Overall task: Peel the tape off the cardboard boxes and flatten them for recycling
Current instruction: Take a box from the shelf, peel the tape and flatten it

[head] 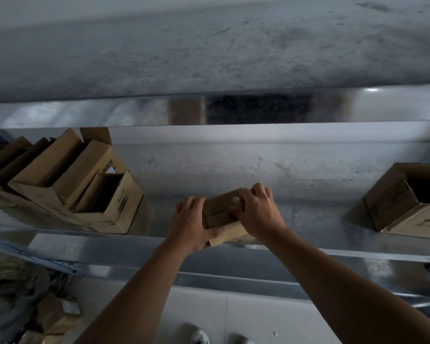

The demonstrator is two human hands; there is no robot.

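Left hand (193, 225) and right hand (257, 209) both grip a small cardboard box (221, 212) at the front edge of a scuffed metal shelf (233, 165); open boxes (85, 180) stand left, another open box (407, 197) right; pale floor (233, 316) below.

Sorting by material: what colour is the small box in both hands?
The small box is plain brown; head view shows it.

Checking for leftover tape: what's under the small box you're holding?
Only the steel shelf shows below the box, at its front edge. The underside is covered by the box, the left hand and right hand.
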